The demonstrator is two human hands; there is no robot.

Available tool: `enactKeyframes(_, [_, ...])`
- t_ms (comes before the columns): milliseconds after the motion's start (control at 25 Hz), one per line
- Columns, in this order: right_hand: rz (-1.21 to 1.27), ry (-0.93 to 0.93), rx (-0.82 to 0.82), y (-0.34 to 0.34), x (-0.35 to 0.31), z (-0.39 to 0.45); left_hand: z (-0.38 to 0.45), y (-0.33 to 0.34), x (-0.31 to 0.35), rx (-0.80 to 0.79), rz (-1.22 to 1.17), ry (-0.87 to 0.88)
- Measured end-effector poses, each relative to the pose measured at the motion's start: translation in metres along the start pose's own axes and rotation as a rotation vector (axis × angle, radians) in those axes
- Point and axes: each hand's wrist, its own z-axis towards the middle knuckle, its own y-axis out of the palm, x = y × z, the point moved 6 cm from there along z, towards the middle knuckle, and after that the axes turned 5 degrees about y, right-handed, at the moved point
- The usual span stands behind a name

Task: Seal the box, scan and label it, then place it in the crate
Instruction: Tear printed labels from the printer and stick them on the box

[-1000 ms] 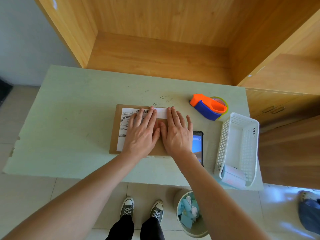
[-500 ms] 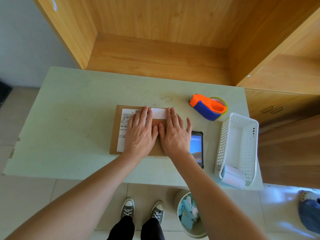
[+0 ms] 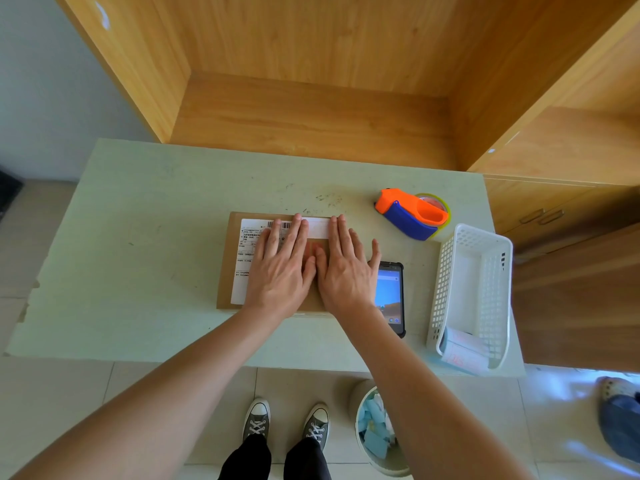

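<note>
Both my hands are flat, fingers straight, side by side with thumbs touching: left hand (image 3: pixel 278 271) and right hand (image 3: pixel 343 273) press down on the white label (image 3: pixel 254 233) on top of the cardboard box (image 3: pixel 227 265). The box lies near the middle of the table (image 3: pixel 138 244), close to the front edge. Just right of it there's a phone (image 3: pixel 389 296), then a white basket (image 3: pixel 474 289) at the right edge. An orange and blue tape dispenser (image 3: pixel 410 214) sits toward the back right corner.
</note>
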Motion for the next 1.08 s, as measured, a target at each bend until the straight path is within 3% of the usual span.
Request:
enactKeyframes(160, [-0.063,-0.112,0.032,-0.008,-0.007,-0.006,-0.002,0.0,-0.001,-0.032,0.023,0.025])
enactKeyframes(320, [-0.088,-0.213,-0.038,-0.006,-0.006,-0.006,-0.002,0.001,-0.001,-0.055,0.022,0.027])
enactKeyframes(600, [-0.034,-0.091,-0.014,-0.007,0.004,-0.009,0.003,-0.009,-0.009,-0.04,-0.13,0.058])
enactKeyframes(720, [0.227,-0.021,-0.009,-0.011,0.008,-0.005,0.005,-0.021,-0.016,0.064,-0.463,0.066])
enactKeyframes(800, [0.573,0.21,-0.073,-0.009,0.021,0.0,0.004,-0.034,-0.04,0.241,-0.728,-0.103])
enactKeyframes(880, [0.921,0.565,-0.266,0.005,0.033,0.005,0.002,-0.038,-0.076,0.37,-0.81,-0.387])
enactKeyframes(960, [1.134,0.865,-0.426,0.018,0.038,0.008,-0.004,-0.025,-0.106,0.292,-0.856,-0.701])
enactKeyframes(1080, [1.185,0.967,-0.552,0.028,0.032,0.011,-0.016,0.004,-0.122,0.033,-1.014,-1.037])
